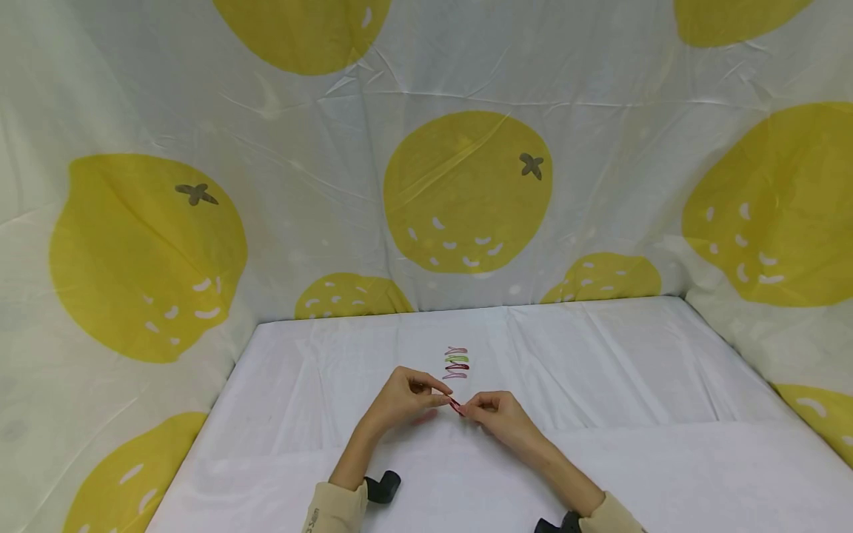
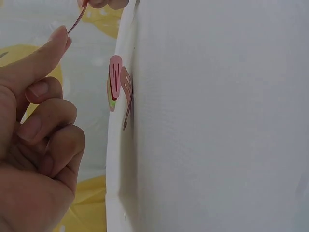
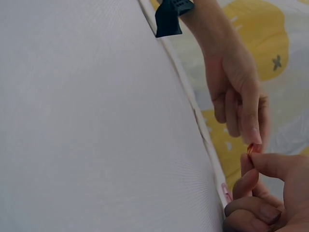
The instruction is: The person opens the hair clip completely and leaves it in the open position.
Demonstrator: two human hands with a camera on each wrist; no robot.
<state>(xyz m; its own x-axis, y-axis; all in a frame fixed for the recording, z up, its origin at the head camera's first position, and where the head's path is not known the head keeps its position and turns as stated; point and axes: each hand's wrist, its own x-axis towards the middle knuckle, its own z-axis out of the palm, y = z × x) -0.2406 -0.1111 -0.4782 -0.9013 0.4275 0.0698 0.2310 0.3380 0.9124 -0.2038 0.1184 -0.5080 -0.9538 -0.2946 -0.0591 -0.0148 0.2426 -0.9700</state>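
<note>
Above the white table, a red snap hair clip (image 1: 456,406) hangs between both hands. My left hand (image 1: 408,400) pinches one end with thumb and forefinger; my right hand (image 1: 501,420) pinches the other. In the right wrist view the clip (image 3: 251,148) is mostly covered by fingertips. Just beyond the hands, several open snap clips lie in a column: a pink clip (image 1: 456,350), a green clip (image 1: 457,359), a dark red clip (image 1: 457,366) and a lilac-pink clip (image 1: 455,375). Below my left hand, a reddish-pink clip (image 1: 425,417) rests on the cloth.
A wrinkled white cloth covers the table (image 1: 320,385). Behind and beside it hangs a pale curtain (image 1: 320,192) printed with yellow lemons. Black wrist mounts (image 1: 383,487) stick out from both forearms near the front.
</note>
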